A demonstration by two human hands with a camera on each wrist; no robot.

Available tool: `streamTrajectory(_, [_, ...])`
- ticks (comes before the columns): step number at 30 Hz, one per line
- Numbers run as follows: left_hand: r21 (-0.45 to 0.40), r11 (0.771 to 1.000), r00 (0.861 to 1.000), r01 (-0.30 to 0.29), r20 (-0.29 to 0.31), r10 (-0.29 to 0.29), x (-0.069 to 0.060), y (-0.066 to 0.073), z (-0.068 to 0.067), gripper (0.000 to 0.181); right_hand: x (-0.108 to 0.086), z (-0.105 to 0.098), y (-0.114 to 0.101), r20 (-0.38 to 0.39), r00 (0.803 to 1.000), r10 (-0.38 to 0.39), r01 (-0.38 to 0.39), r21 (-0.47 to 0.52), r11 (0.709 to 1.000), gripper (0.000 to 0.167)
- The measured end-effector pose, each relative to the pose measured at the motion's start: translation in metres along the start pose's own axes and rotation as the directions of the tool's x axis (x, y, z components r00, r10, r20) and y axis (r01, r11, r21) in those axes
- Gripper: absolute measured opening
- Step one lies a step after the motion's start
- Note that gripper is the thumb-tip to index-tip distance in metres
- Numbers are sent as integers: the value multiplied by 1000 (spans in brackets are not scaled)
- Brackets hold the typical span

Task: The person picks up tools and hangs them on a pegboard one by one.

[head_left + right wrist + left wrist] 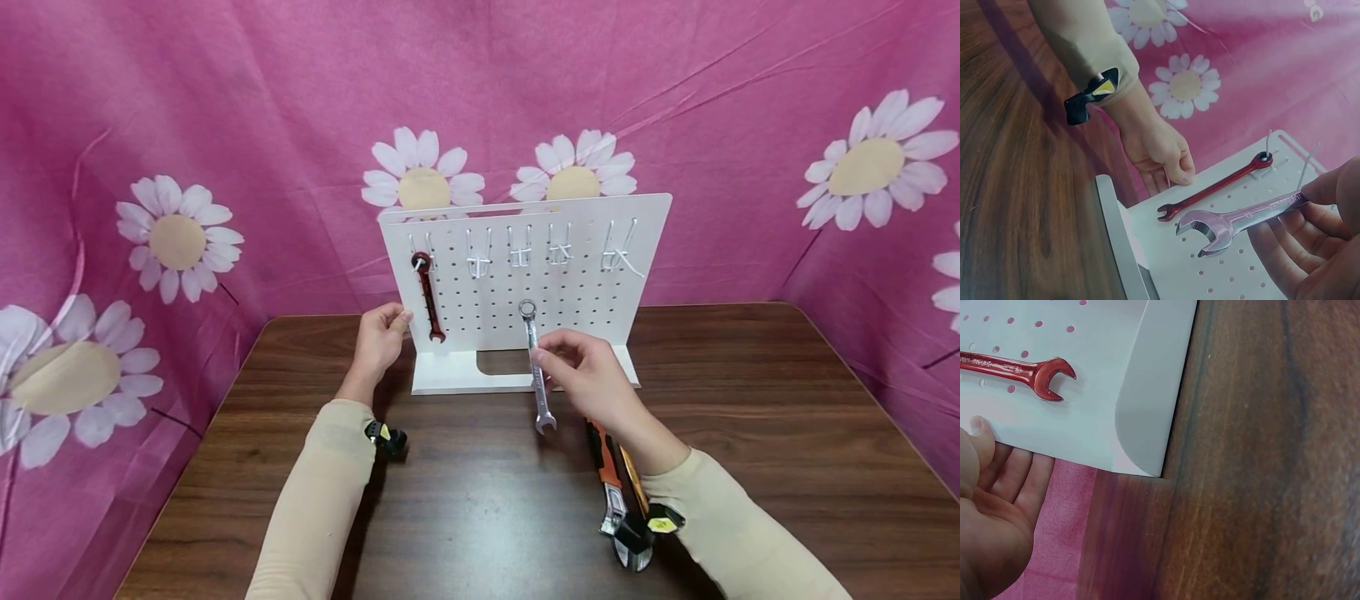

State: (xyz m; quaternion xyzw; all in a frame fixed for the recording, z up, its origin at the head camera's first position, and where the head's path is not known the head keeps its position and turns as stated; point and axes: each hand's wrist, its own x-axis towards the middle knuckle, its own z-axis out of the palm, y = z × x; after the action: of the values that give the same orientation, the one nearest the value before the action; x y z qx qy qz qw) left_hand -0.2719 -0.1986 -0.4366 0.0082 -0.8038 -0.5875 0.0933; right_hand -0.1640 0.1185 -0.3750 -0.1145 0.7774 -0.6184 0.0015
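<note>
A white pegboard stand stands upright on the table, with several wire hooks along its upper part. From the leftmost hook hangs a red combination wrench, open end down. My left hand grips the board's left edge, thumb on the front and fingers behind, as the left wrist view also shows. In front of the board my right hand pinches a silver combination wrench by its shaft, ring end up and open end down. The right wrist view shows its open jaw close up.
Under my right forearm lie an adjustable wrench with an orange and black handle and a yellow-orange tool, partly hidden. A brown wooden table carries everything. Pink cloth with daisies hangs behind the table and at its sides.
</note>
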Motion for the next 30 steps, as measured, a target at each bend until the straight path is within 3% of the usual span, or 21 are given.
streamTrajectory(30, [7,1000,1000,-2,-3,2,0,0,-1,23,26,32,-29,26,999,-24,22,56,998,21])
